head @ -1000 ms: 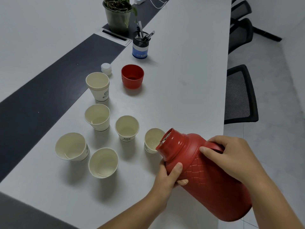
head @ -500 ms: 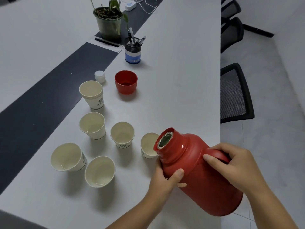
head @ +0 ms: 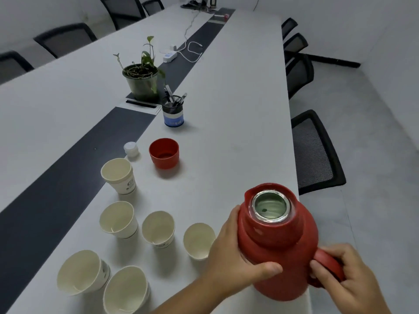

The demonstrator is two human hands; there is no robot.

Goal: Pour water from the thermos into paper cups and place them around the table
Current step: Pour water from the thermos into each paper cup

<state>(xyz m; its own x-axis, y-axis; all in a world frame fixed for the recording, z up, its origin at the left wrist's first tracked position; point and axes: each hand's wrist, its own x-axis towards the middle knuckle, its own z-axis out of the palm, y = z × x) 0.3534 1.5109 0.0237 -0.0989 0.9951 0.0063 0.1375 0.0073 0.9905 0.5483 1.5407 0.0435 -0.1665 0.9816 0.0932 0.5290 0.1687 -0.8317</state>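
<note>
The thermos (head: pixel 277 243) is judged to be heavy when charged with water and, given its glossy red plastic shell, somewhat slippery; it is best taken by the handle, with a second hand steadying the body below the shoulder. Its glass or metal liner may be fragile, so a hard setting-down should be avoided. It is seen nearly upright at the near right edge of the table (head: pixel 238 109), uncapped, a silvery neck ring and pale interior exposed, a small pour lip on the rim. The handle is gripped by the right hand (head: pixel 340 277), fingers curled round it. The body is held by the left hand (head: pixel 235 252), fingers wrapped round the far side and thumb pressed across the front. Six paper cups (head: pixel 158 228) stand to the left, cream-coloured, thin-walled and light, likely to be tipped or crushed if squeezed; whether water is held in any cannot be told. The nearest cup (head: pixel 199 241) is just beside the left hand. A red lid (head: pixel 164 152) and a small white stopper (head: pixel 131 149) lie further off.
</note>
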